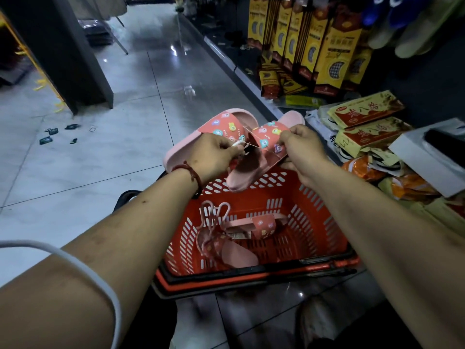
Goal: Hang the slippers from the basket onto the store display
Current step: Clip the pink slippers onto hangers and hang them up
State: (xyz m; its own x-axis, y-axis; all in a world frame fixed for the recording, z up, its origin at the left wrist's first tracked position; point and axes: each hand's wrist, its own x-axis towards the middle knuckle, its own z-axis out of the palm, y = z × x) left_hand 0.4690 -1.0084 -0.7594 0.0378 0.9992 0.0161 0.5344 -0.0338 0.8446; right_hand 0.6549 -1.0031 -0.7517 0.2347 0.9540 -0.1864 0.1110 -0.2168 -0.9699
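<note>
Shop aisle | our hands (214, 149) (300, 144) pinch paired slippers (251, 137) over basket (314, 222) | readying tie (245, 143) for hanging

I note the basket (314, 222) on the floor (125, 96). Over its far rim: a slipper pair (226, 124), left hand (211, 154) and right hand (302, 147) gripping it. Inside it: more slippers (234, 248). Right of it: packets (364, 112) on a shelf (246, 76). Far left behind it: a pillar (63, 51).
</note>
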